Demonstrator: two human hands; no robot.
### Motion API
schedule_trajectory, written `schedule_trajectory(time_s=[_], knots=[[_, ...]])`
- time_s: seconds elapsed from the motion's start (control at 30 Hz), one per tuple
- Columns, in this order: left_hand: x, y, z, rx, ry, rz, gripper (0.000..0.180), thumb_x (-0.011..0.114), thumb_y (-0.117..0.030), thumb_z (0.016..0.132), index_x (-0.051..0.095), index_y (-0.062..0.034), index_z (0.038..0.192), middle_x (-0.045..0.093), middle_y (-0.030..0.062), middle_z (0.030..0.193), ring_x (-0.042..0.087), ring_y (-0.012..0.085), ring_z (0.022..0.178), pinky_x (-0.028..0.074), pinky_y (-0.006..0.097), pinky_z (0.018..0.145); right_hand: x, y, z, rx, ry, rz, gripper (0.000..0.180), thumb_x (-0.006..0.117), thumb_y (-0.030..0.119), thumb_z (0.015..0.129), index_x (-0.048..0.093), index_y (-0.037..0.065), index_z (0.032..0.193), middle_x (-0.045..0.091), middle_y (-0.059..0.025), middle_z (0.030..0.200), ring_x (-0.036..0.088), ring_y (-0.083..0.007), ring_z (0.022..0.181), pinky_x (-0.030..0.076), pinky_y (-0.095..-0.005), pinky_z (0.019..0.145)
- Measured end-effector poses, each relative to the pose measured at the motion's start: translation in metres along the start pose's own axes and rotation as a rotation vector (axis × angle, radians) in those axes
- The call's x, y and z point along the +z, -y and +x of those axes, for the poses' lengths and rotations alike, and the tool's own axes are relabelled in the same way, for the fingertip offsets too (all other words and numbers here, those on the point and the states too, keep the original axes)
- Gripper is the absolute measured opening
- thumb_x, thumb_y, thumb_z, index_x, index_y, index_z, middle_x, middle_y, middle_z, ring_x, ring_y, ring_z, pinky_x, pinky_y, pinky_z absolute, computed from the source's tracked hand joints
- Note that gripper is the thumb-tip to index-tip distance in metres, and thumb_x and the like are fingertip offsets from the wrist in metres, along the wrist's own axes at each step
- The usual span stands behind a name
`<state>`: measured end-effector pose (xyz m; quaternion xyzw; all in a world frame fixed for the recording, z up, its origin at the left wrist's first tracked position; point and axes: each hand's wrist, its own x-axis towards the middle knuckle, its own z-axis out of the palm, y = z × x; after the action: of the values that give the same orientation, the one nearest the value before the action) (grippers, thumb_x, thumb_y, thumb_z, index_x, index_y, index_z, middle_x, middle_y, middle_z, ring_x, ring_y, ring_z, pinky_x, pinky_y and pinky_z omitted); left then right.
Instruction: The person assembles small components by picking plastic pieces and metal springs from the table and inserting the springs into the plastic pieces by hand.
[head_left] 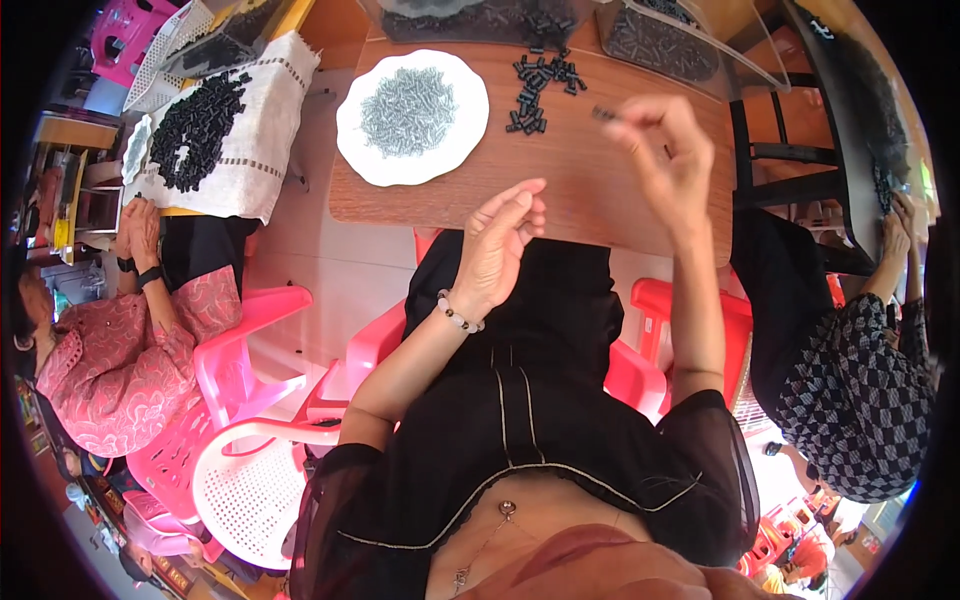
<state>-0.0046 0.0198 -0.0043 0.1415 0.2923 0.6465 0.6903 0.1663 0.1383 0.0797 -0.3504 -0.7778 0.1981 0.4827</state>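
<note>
Over the front of the brown table (430,205), my left hand (500,235) is closed, thumb against the curled fingers; whatever it holds is too small to make out. My right hand (670,150) is raised at the table's right side, pinching a small black cylindrical piece (605,114) between thumb and fingertips. Several loose black pieces (545,75) of similar shape lie in a scattered line left of that hand. Beyond my left hand stands a white scalloped plate (352,150), heaped with small, shiny, clear or silvery pieces (408,110).
At the table's far edge are a clear bin (470,25) of black pieces and another clear bin (660,50) of darker grey ones. A person on the left works at a cloth-covered table (270,130) with black pieces; another person sits right. Pink chairs (245,330) stand close by.
</note>
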Motion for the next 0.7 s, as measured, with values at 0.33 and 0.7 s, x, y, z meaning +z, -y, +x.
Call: schedule_trajectory(time_s=[0.33, 0.7], knots=[[-0.018, 0.004, 0.014, 0.021, 0.056, 0.074, 0.023, 0.059, -0.011, 0.093, 0.065, 0.0034, 0.110, 0.065, 0.0043, 0.087, 0.060, 0.0096, 0.081, 0.051, 0.028, 0.078, -0.046, -0.108, 0.116, -0.126, -0.207, -0.682, 0.022, 0.070, 0.027, 0.084, 0.071, 0.008, 0.096, 0.070, -0.0098, 0.084, 0.062, -0.0230, 0.079, 0.049, -0.0336, 0.072], [-0.017, -0.002, 0.014, -0.008, 0.070, 0.070, 0.024, 0.058, -0.012, 0.094, 0.063, 0.0037, 0.112, 0.064, 0.0044, 0.088, 0.059, 0.0118, 0.081, 0.049, 0.027, 0.079, 0.026, -0.092, 0.042, 0.036, 0.235, -0.392, 0.012, 0.068, 0.013, 0.082, 0.069, 0.009, 0.093, 0.066, -0.0064, 0.076, 0.057, -0.0235, 0.077, 0.049, -0.0351, 0.069]])
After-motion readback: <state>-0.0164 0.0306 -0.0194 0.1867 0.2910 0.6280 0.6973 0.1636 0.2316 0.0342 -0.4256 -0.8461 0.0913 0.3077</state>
